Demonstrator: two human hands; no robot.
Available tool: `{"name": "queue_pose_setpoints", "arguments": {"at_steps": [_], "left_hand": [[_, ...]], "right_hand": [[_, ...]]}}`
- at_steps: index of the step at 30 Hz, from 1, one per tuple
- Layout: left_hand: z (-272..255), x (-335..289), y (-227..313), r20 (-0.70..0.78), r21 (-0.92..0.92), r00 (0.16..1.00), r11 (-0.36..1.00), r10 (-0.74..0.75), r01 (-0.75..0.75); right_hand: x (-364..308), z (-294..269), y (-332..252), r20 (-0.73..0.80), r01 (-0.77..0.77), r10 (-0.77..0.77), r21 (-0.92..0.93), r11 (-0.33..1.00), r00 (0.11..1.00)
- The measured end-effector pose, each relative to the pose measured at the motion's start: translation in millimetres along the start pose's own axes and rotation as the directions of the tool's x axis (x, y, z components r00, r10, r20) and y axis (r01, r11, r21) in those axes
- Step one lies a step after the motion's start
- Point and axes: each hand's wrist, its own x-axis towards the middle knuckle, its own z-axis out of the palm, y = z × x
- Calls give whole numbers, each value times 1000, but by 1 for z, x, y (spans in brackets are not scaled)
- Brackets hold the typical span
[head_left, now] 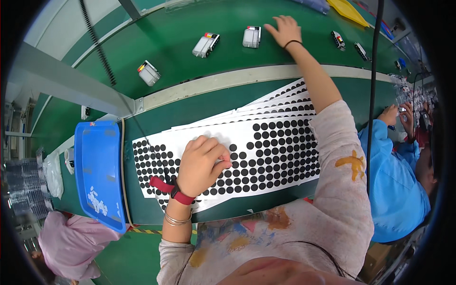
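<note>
Sheets of round black stickers (240,135) lie fanned in a stack on the green bench in front of me. Over the top sheet is my left hand (202,164), wearing a red wrist strap (164,185), its thumb and fingertips pinched together. Whatever they hold, if anything, is too small or hidden to make out. My right hand (287,32) reaches out over the green conveyor belt (180,66), fingers spread and nothing visible in it. Just left of it sits a small white and clear boxy part (251,37) with a coloured top edge.
Similar parts (206,45) (149,73) stand further left on the belt; narrower dark-sided ones (338,41) lie right. A blue tray (99,166) holds small white pieces. A metal post (71,71) and black cable (374,95) flank me. Co-workers in blue (396,185) and pink (76,242) sit nearby.
</note>
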Motion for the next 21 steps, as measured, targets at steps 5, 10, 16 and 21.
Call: {"name": "queue_pose_setpoints", "arguments": {"at_steps": [5,10,16,21], "left_hand": [[-2,-3,1,7,6,999,999,-36,36],[-7,1,5,46,-11,997,998,-68,69],[-8,-2,0,69,-15,997,999,-40,41],[-5,-2,-3,87,-68,996,997,-21,27]], "right_hand": [[-11,-35,92,81,-326,409,-474,818,909],[-22,-50,185,386,-292,467,-431,853,796],[-14,-89,137,366,-12,211,-477,879,907],[-3,-96,96,-66,195,-204,-119,974,977]]}}
